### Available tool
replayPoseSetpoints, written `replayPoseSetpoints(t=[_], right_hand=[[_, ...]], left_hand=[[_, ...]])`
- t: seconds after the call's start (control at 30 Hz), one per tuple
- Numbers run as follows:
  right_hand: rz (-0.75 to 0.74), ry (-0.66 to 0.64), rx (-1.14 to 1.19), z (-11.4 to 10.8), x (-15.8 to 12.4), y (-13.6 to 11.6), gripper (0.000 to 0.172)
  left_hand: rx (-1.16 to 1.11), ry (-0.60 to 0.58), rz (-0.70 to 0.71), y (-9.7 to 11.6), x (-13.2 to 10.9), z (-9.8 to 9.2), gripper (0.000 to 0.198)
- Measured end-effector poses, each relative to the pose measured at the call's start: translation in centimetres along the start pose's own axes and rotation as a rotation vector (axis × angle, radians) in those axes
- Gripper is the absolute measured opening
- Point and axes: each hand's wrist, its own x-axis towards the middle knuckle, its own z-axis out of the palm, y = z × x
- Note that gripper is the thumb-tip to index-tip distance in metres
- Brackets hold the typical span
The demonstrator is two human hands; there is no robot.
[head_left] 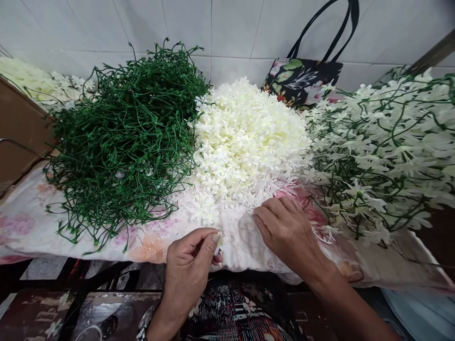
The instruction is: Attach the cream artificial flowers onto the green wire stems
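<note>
My left hand (194, 260) is closed in a pinch on a small white artificial flower (219, 240), just above the front of the cloth. My right hand (284, 232) is low over the cloth, at the front edge of some thin white strands (272, 185). Its fingers are bent together, and whatever they may hold is hidden. Beyond both hands rises a heap of loose cream-white flower heads (249, 132). Left of that heap lies a big tangle of green plastic stems (131, 137). White flowers on green stems (394, 147) are piled at the right.
A floral cloth (117, 241) covers the work surface. A black floral bag (302, 80) leans against the tiled wall (234, 28) at the back. A cardboard box (23, 128) stands at the left edge, with more pale flowers (28, 78) behind it.
</note>
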Motion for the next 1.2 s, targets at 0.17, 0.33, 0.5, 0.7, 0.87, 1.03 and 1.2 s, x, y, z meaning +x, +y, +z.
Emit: replayPoseSetpoints(t=[0.17, 0.33, 0.5, 0.7, 0.87, 1.03, 1.2], right_hand=[[-0.009, 0.001, 0.134, 0.5, -0.4, -0.4, 0.022], [0.028, 0.015, 0.423, -0.2, -1.1, -1.4, 0.017], [0.088, -0.014, 0.716, -2.2, -0.7, -3.5, 0.009], [0.058, 0.051, 0.662, -1.8, 0.2, -5.7, 0.013], [0.080, 0.072, 0.585, -1.1, 0.3, -6.1, 0.017], [0.086, 0.038, 0.608, -1.2, 0.3, -6.0, 0.017], [0.082, -0.001, 0.658, -1.2, 0.5, -5.9, 0.017]], left_hand=[[0.016, -0.059, 0.021, 0.0, 0.4, -0.1, 0.016], [-0.064, -0.092, -0.007, 0.0, 0.7, 0.1, 0.017], [-0.195, -0.098, -0.006, -0.4, 0.5, 0.4, 0.014], [-0.027, -0.004, 0.179, 0.0, 0.0, 0.8, 0.011], [0.138, 0.039, 0.352, 0.1, -0.5, 0.6, 0.014], [0.193, 0.055, 0.403, -0.6, -0.8, 0.2, 0.021], [0.193, 0.007, 0.390, -0.7, -0.5, -0.1, 0.023]])
